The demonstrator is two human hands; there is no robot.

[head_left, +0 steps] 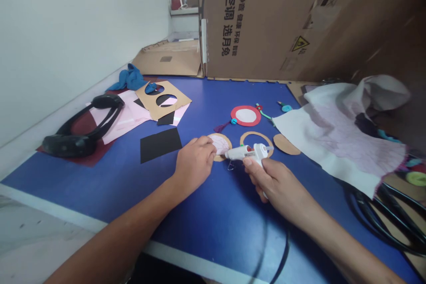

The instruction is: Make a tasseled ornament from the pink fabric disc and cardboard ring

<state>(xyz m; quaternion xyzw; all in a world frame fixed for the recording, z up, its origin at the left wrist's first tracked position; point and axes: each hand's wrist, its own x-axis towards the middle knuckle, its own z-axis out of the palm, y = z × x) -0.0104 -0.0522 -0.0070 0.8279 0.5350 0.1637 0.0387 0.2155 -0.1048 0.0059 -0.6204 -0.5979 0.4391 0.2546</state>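
Observation:
My right hand is wrapped round a white glue gun, its nozzle pointing left at the edge of a cardboard disc with a pale patterned centre. Bent fingers of my left hand press on the disc's left side; whether they pinch it is hidden. Behind the gun lies a cardboard ring, partly covered by it. A brown cardboard oval is to the right. Farther back rests a red-rimmed white disc with a blue button and a purple tassel.
Black paper, pink paper, cardboard with round holes and a black headset lie left. White fabric and black cables are right. A large cardboard box stands behind.

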